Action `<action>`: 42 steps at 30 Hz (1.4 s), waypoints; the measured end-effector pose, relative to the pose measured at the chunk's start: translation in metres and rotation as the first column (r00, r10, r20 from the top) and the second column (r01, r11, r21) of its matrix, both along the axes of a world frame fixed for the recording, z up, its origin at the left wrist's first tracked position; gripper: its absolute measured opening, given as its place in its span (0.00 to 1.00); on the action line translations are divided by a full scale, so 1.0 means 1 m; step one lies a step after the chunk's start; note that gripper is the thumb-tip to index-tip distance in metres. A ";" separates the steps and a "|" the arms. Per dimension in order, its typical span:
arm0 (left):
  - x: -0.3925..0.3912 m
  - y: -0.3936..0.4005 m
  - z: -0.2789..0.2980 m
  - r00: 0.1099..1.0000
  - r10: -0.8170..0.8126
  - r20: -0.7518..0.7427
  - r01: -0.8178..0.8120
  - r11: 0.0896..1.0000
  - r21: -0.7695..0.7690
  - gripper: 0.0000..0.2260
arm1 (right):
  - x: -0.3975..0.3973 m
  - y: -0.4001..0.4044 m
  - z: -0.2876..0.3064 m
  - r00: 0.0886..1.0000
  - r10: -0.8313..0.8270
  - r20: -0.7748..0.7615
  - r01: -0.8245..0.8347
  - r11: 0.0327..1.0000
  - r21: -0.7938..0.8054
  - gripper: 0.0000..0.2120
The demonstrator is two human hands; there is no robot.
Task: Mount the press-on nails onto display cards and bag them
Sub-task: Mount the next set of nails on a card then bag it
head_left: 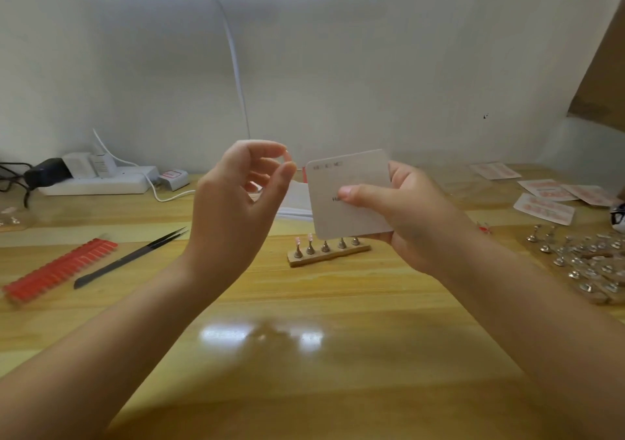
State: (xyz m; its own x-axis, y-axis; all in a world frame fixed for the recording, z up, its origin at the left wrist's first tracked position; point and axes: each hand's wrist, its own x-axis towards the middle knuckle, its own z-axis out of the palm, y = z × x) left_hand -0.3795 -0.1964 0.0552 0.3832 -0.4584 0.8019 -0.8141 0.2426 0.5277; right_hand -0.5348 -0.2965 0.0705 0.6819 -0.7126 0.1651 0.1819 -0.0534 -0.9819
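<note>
My right hand (399,213) grips a white display card (351,182) upright above the table, thumb across its face. Just left of the card's top corner is my left hand (236,202), raised, with index finger and thumb pinching a tiny pale press-on nail (287,157) that is barely visible. Below the card stands a small wooden nail stand (326,257) with a row of metal pegs; two pink nails (303,239) sit on its left pegs and the other pegs are bare.
A strip of red nail tips (61,270) and black tweezers (135,253) lie at the left. Several loose metal pegs (581,260) and finished bagged cards (548,199) are at the right. A white power strip (98,182) sits at the back left.
</note>
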 end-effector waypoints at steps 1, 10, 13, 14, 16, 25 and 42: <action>0.000 0.001 0.002 0.998 0.020 0.063 -0.020 1.000 -0.006 0.06 | -0.001 0.000 0.001 1.000 -0.015 0.013 0.015 1.000 0.009 0.10; -0.006 0.003 0.003 0.905 0.063 0.420 -0.027 0.995 -0.091 0.07 | 0.000 0.007 0.004 0.999 -0.046 -0.007 0.046 0.999 0.009 0.08; -0.003 0.004 0.003 0.871 0.103 0.480 -0.057 0.992 -0.110 0.06 | 0.001 0.009 0.003 0.999 -0.038 0.004 0.038 0.999 0.002 0.09; -0.002 0.004 0.003 0.866 0.111 0.487 -0.064 0.992 -0.112 0.06 | 0.002 0.009 0.003 0.999 -0.041 0.006 0.041 0.999 -0.006 0.09; -0.002 0.004 0.003 0.858 0.117 0.500 -0.068 0.991 -0.116 0.06 | 0.002 0.010 0.003 0.999 -0.047 0.013 0.048 0.999 -0.022 0.08; 0.001 0.003 0.000 0.825 0.194 0.531 -0.130 0.979 -0.156 0.07 | 0.003 0.013 0.002 0.997 -0.079 0.003 0.079 0.994 -0.073 0.07; 0.000 0.004 0.001 0.650 0.377 0.660 -0.238 0.926 -0.294 0.09 | 0.003 0.016 -0.002 0.999 -0.039 -0.005 0.038 0.997 -0.074 0.08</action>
